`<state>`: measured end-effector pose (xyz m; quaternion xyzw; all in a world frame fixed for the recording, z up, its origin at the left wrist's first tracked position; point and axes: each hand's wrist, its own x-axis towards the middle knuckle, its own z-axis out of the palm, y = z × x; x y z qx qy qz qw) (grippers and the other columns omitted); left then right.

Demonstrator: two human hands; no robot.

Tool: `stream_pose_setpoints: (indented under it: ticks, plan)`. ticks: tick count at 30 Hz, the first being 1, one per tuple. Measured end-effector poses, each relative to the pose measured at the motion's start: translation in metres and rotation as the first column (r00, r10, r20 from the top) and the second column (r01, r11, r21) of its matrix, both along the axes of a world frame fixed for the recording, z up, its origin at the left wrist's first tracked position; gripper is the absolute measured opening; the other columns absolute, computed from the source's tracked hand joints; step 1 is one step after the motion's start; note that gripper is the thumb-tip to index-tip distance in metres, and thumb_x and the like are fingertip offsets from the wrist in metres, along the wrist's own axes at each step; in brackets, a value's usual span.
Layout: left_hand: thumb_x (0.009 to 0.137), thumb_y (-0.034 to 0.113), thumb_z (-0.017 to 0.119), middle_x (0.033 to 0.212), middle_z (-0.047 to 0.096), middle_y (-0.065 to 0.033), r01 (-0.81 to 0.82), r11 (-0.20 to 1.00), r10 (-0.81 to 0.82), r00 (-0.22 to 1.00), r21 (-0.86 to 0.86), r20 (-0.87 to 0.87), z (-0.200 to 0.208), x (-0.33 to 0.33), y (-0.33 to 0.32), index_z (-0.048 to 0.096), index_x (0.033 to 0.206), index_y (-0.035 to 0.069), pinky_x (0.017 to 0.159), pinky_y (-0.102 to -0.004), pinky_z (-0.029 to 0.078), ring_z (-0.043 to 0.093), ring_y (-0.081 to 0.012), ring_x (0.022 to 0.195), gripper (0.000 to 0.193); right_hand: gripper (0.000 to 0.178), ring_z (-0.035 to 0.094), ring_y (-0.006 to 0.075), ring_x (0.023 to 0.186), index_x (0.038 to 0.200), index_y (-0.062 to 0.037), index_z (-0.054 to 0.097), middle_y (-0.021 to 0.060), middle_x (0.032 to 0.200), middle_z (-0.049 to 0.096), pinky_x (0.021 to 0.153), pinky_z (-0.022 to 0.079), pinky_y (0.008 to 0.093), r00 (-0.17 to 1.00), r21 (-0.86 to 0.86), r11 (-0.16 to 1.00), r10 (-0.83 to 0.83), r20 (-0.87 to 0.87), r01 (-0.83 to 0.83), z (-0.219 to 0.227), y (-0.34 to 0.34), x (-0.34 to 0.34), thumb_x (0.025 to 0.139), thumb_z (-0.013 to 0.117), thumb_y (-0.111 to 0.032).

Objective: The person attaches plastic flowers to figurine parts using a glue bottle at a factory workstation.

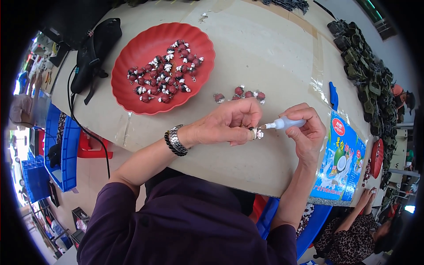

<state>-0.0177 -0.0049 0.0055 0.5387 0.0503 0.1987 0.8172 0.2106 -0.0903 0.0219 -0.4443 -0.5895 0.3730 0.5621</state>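
Note:
Between the thumb and fingers of my left hand (229,122) is a small figurine charm (257,133) with a white and black top. My right hand (308,128) grips a small white squeeze bottle (289,123), its narrow tip pointing left and meeting or nearly meeting the charm. Just beyond my hands, several dark red charms (248,94) lie loose on the table. A scalloped red plate (125,48) to the left carries many similar dark red, white and black charms (165,73).
A black tool with a cord (90,57) rests at the far left. On the right are a blue printed sheet (340,163), a blue-handled tool (334,96) and a long heap of dark green parts (369,79). Another person (353,238) works at lower right. Blue crates (66,154) stand at left.

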Motion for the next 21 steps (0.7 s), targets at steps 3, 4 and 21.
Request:
stream_pose_setpoints:
  ticks: [3, 4, 21]
  plan:
    - [0.086, 0.004, 0.058, 0.077, 0.052, 0.0012, 0.002, 1.000, -0.002, 1.000, 0.006, -0.004, 0.0018, -0.0005, 0.0009, 0.044, 0.093, 0.007, 0.050, -0.0183, 0.035, 0.047, -0.0023, 0.057, 0.016, 0.025, 0.060, 0.0159, 0.085, 0.097, -0.0009, 0.062, 0.0098, 0.095, 0.062, 0.068, 0.050, 0.0249, 1.000, -0.009, 1.000, -0.003, -0.018, 0.003, 0.0012, 0.0000, -0.0010, 0.076, 0.076, -0.005]
    - [0.086, 0.004, 0.058, 0.077, 0.052, 0.0011, 0.003, 1.000, -0.003, 1.000, 0.010, -0.008, 0.0022, -0.0007, 0.0011, 0.044, 0.093, 0.007, 0.049, -0.0182, 0.035, 0.047, -0.0023, 0.057, 0.016, 0.025, 0.060, 0.0159, 0.085, 0.097, -0.0009, 0.062, 0.0098, 0.095, 0.062, 0.068, 0.050, 0.0249, 1.000, -0.009, 1.000, -0.003, -0.018, 0.003, 0.0012, 0.0002, -0.0013, 0.076, 0.076, -0.005]
    - [0.086, 0.002, 0.057, 0.075, 0.052, 0.0008, 0.003, 1.000, -0.003, 1.000, -0.008, 0.023, -0.0008, -0.0003, 0.0007, 0.043, 0.093, 0.007, 0.048, -0.0186, 0.033, 0.045, -0.0024, 0.055, 0.016, 0.023, 0.061, 0.0163, 0.087, 0.094, -0.0021, 0.062, 0.0114, 0.097, 0.063, 0.071, 0.051, 0.0268, 1.000, -0.002, 1.000, -0.025, -0.004, 0.025, 0.0017, 0.0000, -0.0030, 0.075, 0.075, 0.000]
